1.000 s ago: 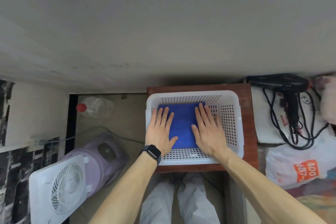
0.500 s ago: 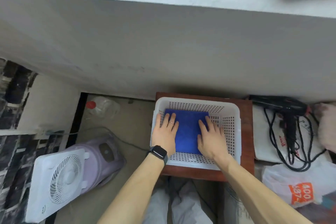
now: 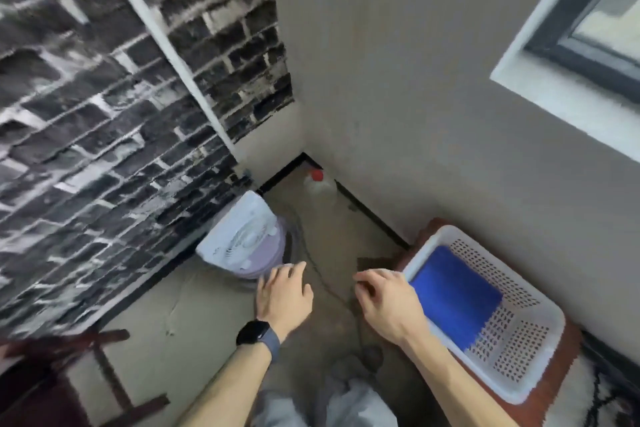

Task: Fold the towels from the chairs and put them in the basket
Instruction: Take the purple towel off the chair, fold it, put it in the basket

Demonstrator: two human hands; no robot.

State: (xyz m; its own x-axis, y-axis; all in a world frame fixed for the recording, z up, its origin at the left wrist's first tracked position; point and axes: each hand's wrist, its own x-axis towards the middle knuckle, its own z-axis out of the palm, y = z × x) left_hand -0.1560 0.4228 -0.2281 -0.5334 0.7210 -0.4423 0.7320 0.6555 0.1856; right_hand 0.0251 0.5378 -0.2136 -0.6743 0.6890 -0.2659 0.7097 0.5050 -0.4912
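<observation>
Folded blue towel [image 3: 453, 295] flat in white basket [image 3: 519, 340], on wooden stool [image 3: 557, 378] by wall. Soft, light, limp; probably best pinched at folded edges, else prone to unfolding. Left hand [image 3: 284, 298] and right hand [image 3: 384, 302] empty, fingers loosely curled, over floor beside basket. Nearby: fan [image 3: 242, 239], bottle [image 3: 320, 184], dark chair [image 3: 104, 336] lower left; nothing blocking basket.

You can log the towel [image 3: 453, 302] as solid blue. The basket [image 3: 425, 251] is white, with rows of dark perforations. The desk [image 3: 550, 388] is reddish brown. The wall [image 3: 86, 114] on your left has black bricks and white mortar lines. The fan [image 3: 242, 239] is white and lilac. The bottle [image 3: 316, 175] has a red cap. Your watch [image 3: 258, 334] is black with a grey-blue strap.
</observation>
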